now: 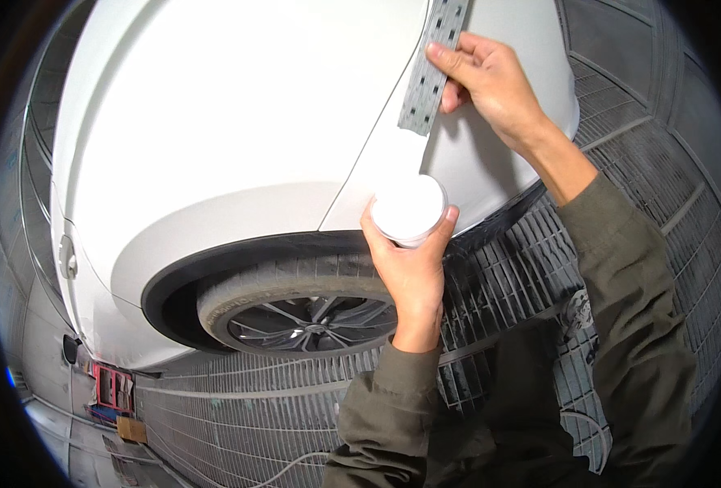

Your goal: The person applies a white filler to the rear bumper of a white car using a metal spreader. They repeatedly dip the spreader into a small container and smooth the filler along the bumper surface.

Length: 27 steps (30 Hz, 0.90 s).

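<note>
My left hand (pixel 409 272) is wrapped from below around a round white cup (pixel 410 210), fingers and thumb on opposite sides. Its top looks bright white, and whether that is a lid or contents I cannot tell. Higher up, my right hand (pixel 495 85) pinches a flat grey strip with rows of small holes, like a paint stirring stick (pixel 432 77), between thumb and fingers. The stick tilts down toward the cup. Below its grey part, a white stretch, perhaps paint, reaches the cup's rim. Both hands are in front of a white car body panel (pixel 271 114).
Under the panel sits a dusty tyre with a dark spoked wheel (pixel 316 325) inside a black arch trim (pixel 161 285). Metal floor grating (pixel 255 407) runs below and to the right. A red rack (pixel 112 386) and a cardboard box (pixel 131 429) stand far left. A hose (pixel 291 464) crosses the grating.
</note>
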### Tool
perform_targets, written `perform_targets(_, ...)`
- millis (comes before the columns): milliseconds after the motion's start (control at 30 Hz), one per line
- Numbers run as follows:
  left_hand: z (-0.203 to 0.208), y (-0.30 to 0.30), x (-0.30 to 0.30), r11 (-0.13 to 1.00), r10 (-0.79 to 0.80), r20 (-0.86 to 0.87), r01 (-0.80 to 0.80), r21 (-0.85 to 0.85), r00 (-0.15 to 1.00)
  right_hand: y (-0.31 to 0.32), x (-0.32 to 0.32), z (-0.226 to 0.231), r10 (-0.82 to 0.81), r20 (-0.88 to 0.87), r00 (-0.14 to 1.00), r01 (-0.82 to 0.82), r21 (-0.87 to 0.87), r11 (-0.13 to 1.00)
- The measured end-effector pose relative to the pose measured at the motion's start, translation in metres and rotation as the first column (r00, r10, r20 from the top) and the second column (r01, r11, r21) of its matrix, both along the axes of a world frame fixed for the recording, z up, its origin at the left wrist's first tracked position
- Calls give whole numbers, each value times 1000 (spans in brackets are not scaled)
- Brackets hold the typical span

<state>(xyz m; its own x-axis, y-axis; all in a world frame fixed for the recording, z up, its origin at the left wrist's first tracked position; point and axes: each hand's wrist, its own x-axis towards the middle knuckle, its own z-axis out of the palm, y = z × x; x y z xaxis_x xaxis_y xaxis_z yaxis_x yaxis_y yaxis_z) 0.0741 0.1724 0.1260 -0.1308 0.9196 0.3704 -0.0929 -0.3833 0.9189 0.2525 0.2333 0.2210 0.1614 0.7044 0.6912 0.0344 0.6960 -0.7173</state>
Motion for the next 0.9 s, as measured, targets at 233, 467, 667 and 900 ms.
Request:
perform_targets(233,-3,-37,-18,929,-367,-146,353,-111,919,-71,-10,8,225,251,942,-190,-159,969)
perform_targets(467,-59,-107,-38,914,-404,-301,385,-123,864,-115,36,-82,287,125,950,-240,-298,924)
perform_targets(667,-110,-173,-80,883,-426,-158,371,-287,891,-194,174,-364,-513,229,827,533,-606,590)
perform_targets(900,-148,-233,-134,906,-280,-127,218,-364,952,-337,156,-708,-35,437,899,394,-770,502)
